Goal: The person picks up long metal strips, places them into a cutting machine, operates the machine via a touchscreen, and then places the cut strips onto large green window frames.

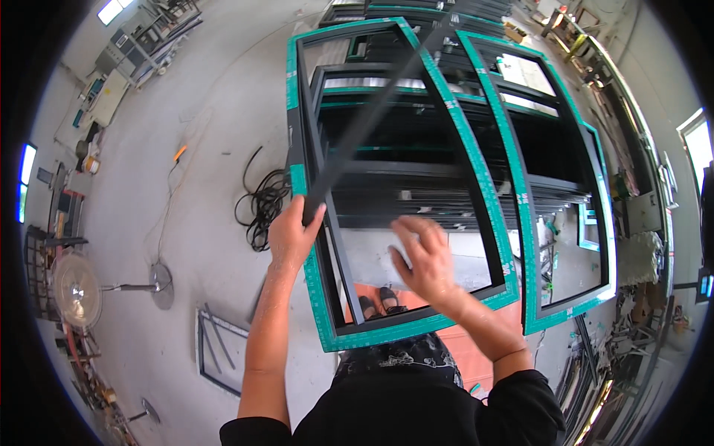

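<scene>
- Grasps a dark strip point(357, 137) in the fingers of the left hand point(292, 234), near its lower end.
- Looks long, straight and narrow, slightly blurred; slants up and to the right from that hand, across the opening of a tall frame point(482, 175).
- Holds the right hand point(425, 256) over the same opening, blurred, fingers released and loosely bent.
- Faces that frame upright: black inside, edged in printed teal film, with a bare dark stretch on the left side.
- Has a second frame point(523, 215), likewise teal-edged, just to the right; behind both, a stack point(372, 197) of dark frames.
- Stands on an orange patch of grey floor point(201, 97), shoes point(388, 297) visible through the opening.
- Has on the floor to the left a black coil point(266, 208), a fan point(76, 288) and a small frame point(199, 353) with loose bars point(216, 338).
</scene>
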Demonstrator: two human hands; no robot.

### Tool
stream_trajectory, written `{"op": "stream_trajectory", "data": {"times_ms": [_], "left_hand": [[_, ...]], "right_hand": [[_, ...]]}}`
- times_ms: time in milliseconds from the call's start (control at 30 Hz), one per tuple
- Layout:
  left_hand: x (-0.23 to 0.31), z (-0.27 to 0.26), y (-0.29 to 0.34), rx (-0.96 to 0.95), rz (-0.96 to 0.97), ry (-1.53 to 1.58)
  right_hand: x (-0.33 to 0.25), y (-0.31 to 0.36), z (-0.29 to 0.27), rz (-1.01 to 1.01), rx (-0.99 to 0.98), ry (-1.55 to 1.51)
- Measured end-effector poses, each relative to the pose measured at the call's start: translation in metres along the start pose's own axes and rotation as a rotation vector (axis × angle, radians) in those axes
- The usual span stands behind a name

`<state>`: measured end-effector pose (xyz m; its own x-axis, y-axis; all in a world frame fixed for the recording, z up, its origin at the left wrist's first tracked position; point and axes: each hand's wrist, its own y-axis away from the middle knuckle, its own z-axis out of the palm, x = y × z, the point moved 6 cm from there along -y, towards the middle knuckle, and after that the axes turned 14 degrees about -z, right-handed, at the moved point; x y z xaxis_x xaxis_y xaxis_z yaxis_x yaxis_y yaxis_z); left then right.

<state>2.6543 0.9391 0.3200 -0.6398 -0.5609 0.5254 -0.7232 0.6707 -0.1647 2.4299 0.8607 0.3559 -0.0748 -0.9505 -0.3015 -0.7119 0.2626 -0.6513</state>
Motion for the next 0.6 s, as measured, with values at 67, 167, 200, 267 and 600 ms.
{"op": "stream_trajectory", "data": {"times_ms": [67,167,200,267,600], "left_hand": [[0.018,-0.003,0.010,-0.141,0.099,-0.153],[0.020,0.003,0.032,-0.118,0.514,-0.134],[0.027,-0.001,0.039,-0.083,0.637,-0.149],[0.028,-0.005,0.045,0.055,0.800,-0.125],[0.040,0.027,-0.053,0.387,0.097,-0.146]], "right_hand": [[0.007,-0.016,-0.041,-0.100,-0.060,0.310],[0.024,-0.016,-0.066,-0.166,-0.290,0.503],[0.034,-0.006,-0.070,-0.175,-0.399,0.584],[0.046,0.044,-0.075,0.154,-0.759,0.335],[0.003,0.298,-0.113,1.216,-0.711,-0.489]]}}
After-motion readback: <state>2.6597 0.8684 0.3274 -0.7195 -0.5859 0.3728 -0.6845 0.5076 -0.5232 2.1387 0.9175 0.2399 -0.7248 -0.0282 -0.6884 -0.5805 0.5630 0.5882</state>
